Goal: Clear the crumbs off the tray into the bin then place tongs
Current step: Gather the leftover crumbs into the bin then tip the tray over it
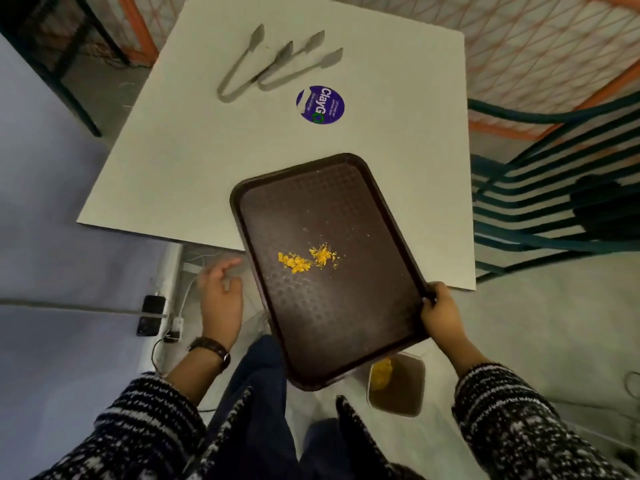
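The tray (332,299) is dark brown and sits skewed, its far end over the near edge of the tabletop (194,161) and its near end overhanging past that edge, above the floor. The right hand (441,315) is clamped on the tray's right long rim close to the near right corner, thumb on top and fingers wrapped under. The left hand (221,296) is off the tray, just beside its left long rim, fingers spread loose and holding nothing; whether a fingertip touches the rim cannot be told.

Yellow crumbs (306,259) lie in two small heaps near the middle of the tray, well clear of every rim, with a few specks scattered beyond them.

The bin (398,386) stands on the floor below the tray's near right corner, partly covered by it; yellow matter shows inside at its left wall.

Two tongs (273,69) lie side by side near the far edge of the tabletop, arms splayed, well apart from the tray. A round purple sticker (320,105) sits between tongs and tray. The left half of the tabletop is bare.

A green slatted chair (554,202) stands close against the right edge of the tabletop.
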Tool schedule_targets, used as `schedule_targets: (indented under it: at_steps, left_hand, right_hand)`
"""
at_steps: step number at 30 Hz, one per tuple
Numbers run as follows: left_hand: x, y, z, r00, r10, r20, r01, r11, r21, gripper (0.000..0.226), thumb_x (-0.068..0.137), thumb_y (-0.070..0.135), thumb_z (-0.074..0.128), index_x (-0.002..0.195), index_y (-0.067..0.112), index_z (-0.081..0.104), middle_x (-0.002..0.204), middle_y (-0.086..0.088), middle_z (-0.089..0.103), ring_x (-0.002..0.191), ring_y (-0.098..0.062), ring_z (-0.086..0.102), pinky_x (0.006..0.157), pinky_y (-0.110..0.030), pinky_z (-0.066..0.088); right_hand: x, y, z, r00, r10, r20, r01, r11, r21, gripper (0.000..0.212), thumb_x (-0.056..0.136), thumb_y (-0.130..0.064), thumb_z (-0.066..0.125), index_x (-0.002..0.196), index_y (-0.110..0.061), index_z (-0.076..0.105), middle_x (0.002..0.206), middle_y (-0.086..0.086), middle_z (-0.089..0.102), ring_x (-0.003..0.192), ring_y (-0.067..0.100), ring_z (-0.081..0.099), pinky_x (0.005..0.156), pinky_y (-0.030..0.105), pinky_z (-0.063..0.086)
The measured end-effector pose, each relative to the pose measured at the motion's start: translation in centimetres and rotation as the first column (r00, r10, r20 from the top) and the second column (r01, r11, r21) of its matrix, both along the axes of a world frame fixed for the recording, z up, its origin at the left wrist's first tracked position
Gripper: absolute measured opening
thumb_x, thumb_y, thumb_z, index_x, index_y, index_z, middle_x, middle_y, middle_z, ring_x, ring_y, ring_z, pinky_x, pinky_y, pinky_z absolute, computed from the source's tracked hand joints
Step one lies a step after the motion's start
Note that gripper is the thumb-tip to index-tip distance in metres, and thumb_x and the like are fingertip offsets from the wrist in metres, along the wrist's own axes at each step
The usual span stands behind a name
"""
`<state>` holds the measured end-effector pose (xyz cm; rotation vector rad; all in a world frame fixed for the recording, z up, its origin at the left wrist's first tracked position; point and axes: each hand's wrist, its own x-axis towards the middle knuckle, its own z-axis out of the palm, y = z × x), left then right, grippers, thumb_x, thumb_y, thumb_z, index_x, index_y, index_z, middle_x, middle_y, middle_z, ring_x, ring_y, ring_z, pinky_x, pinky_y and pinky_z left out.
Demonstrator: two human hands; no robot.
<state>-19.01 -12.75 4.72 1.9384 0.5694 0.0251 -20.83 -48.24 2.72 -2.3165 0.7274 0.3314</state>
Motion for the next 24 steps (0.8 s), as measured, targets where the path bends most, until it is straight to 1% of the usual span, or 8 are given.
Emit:
schedule_targets:
  at_steps: [2,4,5,7,9,12,19,24]
  left_hand:
    - [-3.0,-1.6,-1.4,0.989,0.045,-0.138,-0.056,0.995,-0.079,0.032,0.09,0.017,0.048,0.122,0.017,0.05,0.128,-0.016,0.05,0.111,-0.031,0.052,0.097,-0.042,0.043]
    - [-6.3,-4.3,-2.7,0.948,-0.119,-0.296,0.041,0.966,-0.257,0.036,0.093,0.038,0.041,0.121,0.017,0.051,0.127,-0.011,0.055,0.114,-0.03,0.053,0.098,-0.044,0.041]
    - [-8.4,-5.9,-3.4,0.919,-0.234,-0.318,0.144,0.949,-0.281,0.042,0.094,0.045,0.035,0.116,0.015,0.055,0.122,-0.011,0.059,0.11,-0.029,0.056,0.095,-0.042,0.043]
    - [-12.1,-8.8,-3.6,0.911,-0.265,-0.315,0.176,0.943,-0.284,0.047,0.096,0.044,0.03,0.113,0.01,0.057,0.116,-0.01,0.06,0.103,-0.024,0.056,0.09,-0.034,0.042]
    - [-15.9,-11.5,-4.1,0.932,-0.219,-0.288,0.144,0.954,-0.261,0.046,0.096,0.041,0.03,0.115,0.008,0.056,0.114,-0.011,0.06,0.101,-0.022,0.054,0.09,-0.031,0.04]
    - [-21.0,-14.0,-5.2,0.91,-0.254,-0.328,0.204,0.962,-0.181,0.065,0.085,0.065,0.027,0.121,0.019,0.055,0.119,-0.007,0.061,0.108,-0.025,0.056,0.1,-0.042,0.042]
    - [-28.6,-19.4,-4.2,0.843,-0.421,-0.334,0.328,0.895,-0.301,0.045,0.097,0.038,0.031,0.125,0.011,0.052,0.125,-0.006,0.057,0.118,-0.021,0.051,0.105,-0.036,0.038]
    - [-31.2,-20.2,-6.4,0.702,-0.566,-0.433,0.414,0.819,-0.398,0.048,0.094,0.044,0.033,0.125,0.014,0.053,0.127,-0.006,0.058,0.116,-0.019,0.054,0.105,-0.04,0.04]
  right_hand:
    - [-4.7,-0.7,-0.5,0.975,-0.209,-0.072,0.219,0.957,0.188,0.027,0.084,0.007,0.043,0.104,-0.012,0.046,0.099,0.013,0.057,0.087,0.029,0.056,0.07,0.034,0.045]
    - [-9.2,-1.4,-1.4,0.93,-0.332,-0.159,0.368,0.86,0.354,0.042,0.067,0.007,0.043,0.104,-0.013,0.049,0.097,0.016,0.059,0.083,0.032,0.057,0.06,0.033,0.042]
    - [-11.7,-2.0,-1.8,0.915,-0.354,-0.195,0.404,0.819,0.407,0.053,0.056,0.004,0.041,0.104,-0.013,0.054,0.098,0.015,0.061,0.087,0.035,0.058,0.059,0.033,0.043]
    - [-15.8,-2.7,-2.3,0.879,-0.409,-0.244,0.476,0.739,0.477,0.061,0.051,0.007,0.035,0.103,-0.012,0.061,0.095,0.011,0.064,0.092,0.036,0.057,0.061,0.031,0.045]
    - [-20.3,-3.9,-1.7,0.829,-0.498,-0.253,0.553,0.666,0.501,0.059,0.061,0.018,0.028,0.101,-0.008,0.062,0.091,0.008,0.063,0.082,0.029,0.056,0.058,0.029,0.045]
    - [-26.8,-5.9,-0.6,0.79,-0.574,-0.215,0.591,0.619,0.518,0.054,0.063,0.025,0.022,0.088,-0.003,0.06,0.08,0.011,0.059,0.072,0.028,0.052,0.059,0.03,0.043]
    - [-40.3,-8.6,0.9,0.637,-0.739,-0.219,0.711,0.453,0.539,0.049,0.076,0.023,0.025,0.083,-0.012,0.059,0.077,0.01,0.06,0.069,0.029,0.056,0.052,0.027,0.048]
    - [-47.1,-8.6,-3.1,0.491,-0.839,-0.233,0.817,0.352,0.456,0.058,0.066,0.02,0.026,0.083,-0.018,0.066,0.078,0.013,0.059,0.073,0.031,0.056,0.064,0.034,0.048]
